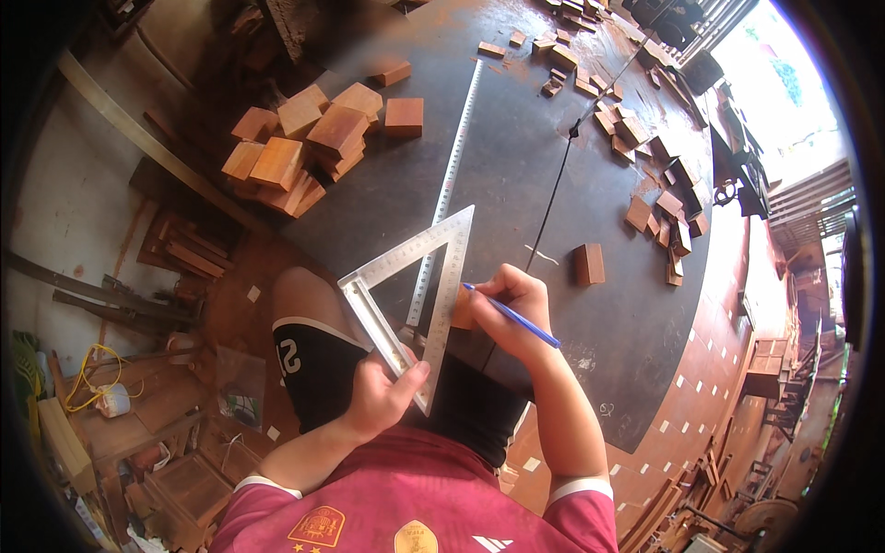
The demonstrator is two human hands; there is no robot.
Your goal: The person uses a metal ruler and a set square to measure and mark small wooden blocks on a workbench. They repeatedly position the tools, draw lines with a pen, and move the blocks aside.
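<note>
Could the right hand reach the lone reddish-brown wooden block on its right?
Probably yes: nothing visible seems to stand between the right hand and that block, though it holds a slim blue pen.

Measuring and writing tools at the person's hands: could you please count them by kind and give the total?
Triangular square: 1, gripped by the left hand
Long measuring strip: 1, partly seen through the square's opening
Blue pen: 1, held in the right hand
Total: 3
</note>
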